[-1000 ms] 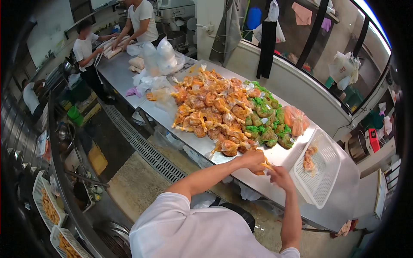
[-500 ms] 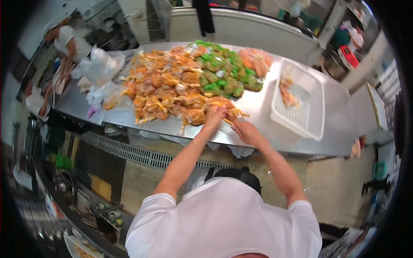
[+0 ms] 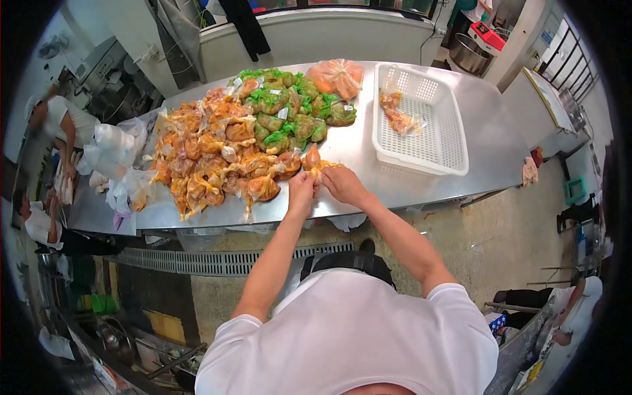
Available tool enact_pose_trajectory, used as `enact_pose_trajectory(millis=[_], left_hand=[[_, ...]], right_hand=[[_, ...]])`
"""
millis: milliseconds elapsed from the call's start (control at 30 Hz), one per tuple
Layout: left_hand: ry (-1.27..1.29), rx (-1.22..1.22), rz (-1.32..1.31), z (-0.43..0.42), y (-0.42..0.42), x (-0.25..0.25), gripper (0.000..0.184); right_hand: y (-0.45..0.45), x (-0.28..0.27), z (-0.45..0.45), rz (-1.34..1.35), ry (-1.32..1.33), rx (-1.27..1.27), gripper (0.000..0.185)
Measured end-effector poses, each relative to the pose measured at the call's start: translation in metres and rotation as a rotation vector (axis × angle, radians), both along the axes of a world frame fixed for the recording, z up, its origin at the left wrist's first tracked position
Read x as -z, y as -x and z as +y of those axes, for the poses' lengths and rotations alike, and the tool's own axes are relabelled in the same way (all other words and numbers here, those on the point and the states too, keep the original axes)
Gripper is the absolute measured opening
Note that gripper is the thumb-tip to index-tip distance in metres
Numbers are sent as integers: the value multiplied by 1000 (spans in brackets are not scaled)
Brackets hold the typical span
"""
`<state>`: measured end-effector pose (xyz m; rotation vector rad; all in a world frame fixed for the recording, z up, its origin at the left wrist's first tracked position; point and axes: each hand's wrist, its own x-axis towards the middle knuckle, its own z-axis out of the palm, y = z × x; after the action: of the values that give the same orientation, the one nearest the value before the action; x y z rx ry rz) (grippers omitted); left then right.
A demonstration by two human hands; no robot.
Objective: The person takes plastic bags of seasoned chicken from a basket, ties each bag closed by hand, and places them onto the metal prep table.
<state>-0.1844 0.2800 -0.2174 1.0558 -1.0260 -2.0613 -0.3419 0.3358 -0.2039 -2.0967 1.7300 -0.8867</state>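
Observation:
A small plastic bag with orange-brown contents (image 3: 313, 158) stands near the front edge of the steel table (image 3: 352, 141). My left hand (image 3: 303, 191) is closed at its gathered neck. From the other side my right hand (image 3: 343, 185) pinches the yellowish twisted top; the fingertips are partly hidden. Just left of my hands begins a big heap of similar tied orange bags (image 3: 210, 145). Green bags with dark contents (image 3: 289, 108) lie behind it, some bearing white labels.
A white perforated basket (image 3: 454, 141) on the right holds one orange bag (image 3: 398, 118). A clear bag of orange pieces (image 3: 336, 77) sits at the back. Loose plastic bags (image 3: 118, 151) lie at the left end, near two people. Another person (image 3: 573, 306) is at the lower right.
The view has swung to the right, so the table's contents appear further left. My hands have come closer together at the bag's neck, and the bag now stands upright.

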Motion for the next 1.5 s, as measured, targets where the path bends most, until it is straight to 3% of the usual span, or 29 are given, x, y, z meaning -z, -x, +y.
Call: enact_pose_trajectory(millis=[133, 267, 367, 533, 633, 733, 767, 867, 900, 1000, 1067, 1133, 1200, 1233, 1267, 1300, 1333, 1367, 1400, 1433, 1500], left_hand=[[-330, -20, 296, -2, 6, -11, 8], [-172, -41, 237, 5, 11, -14, 19], [-9, -17, 131, 2, 15, 8, 23], [42, -12, -40, 22, 23, -17, 23], [344, 5, -267, 18, 16, -8, 25], [982, -250, -481, 32, 16, -26, 33], [812, -102, -305, 37, 22, -31, 38], [913, 149, -345, 35, 25, 21, 38], [866, 111, -379, 36, 27, 25, 37], [1339, -78, -878, 35, 38, -15, 40], [1319, 40, -874, 29, 41, 16, 48], [1330, 119, -960, 34, 49, 28, 52], [1280, 159, -931, 30, 53, 35, 57], [1263, 160, -940, 31, 57, 32, 57], [1242, 146, -955, 31, 60, 28, 57], [1250, 166, -1017, 31, 63, 30, 55], [1245, 133, -994, 31, 63, 31, 54], [1198, 150, -1012, 28, 62, 34, 54], [1202, 134, -992, 29, 61, 32, 54], [1214, 140, -967, 27, 57, 38, 53], [1193, 121, -990, 30, 52, 30, 50]], right_hand=[[-3, -27, 13, -25, 44, -19, 15], [-11, -53, 26, -314, 116, 175, 9], [-24, -53, 37, -299, 98, 267, 11], [-10, -36, 31, -248, 113, 245, 11], [1, -42, 29, -231, 32, 187, 10], [16, -56, 31, -239, -47, 126, 16], [20, -60, 28, -250, -65, 103, 18], [41, -55, 6, -250, -25, 0, 19], [50, -64, 5, -268, -68, -21, 18], [93, -69, -11, -366, 1, 15, 16], [149, -66, -29, -189, 149, 206, 19], [220, -47, -45, -121, 135, 350, 19], [269, -32, -46, 66, 54, 467, 30], [285, -43, -39, 250, -270, 475, 48], [316, 4, -39, 374, -204, 560, 53], [333, 32, -36, 494, -129, 650, 41], [358, 54, -44, 522, -246, 579, 32], [357, 40, -45, 490, -208, 574, 23], [348, 6, -44, 563, -360, 537, 16], [364, 18, -55, 553, -168, 561, 10], [365, -17, -63, 345, 112, 380, 13]])
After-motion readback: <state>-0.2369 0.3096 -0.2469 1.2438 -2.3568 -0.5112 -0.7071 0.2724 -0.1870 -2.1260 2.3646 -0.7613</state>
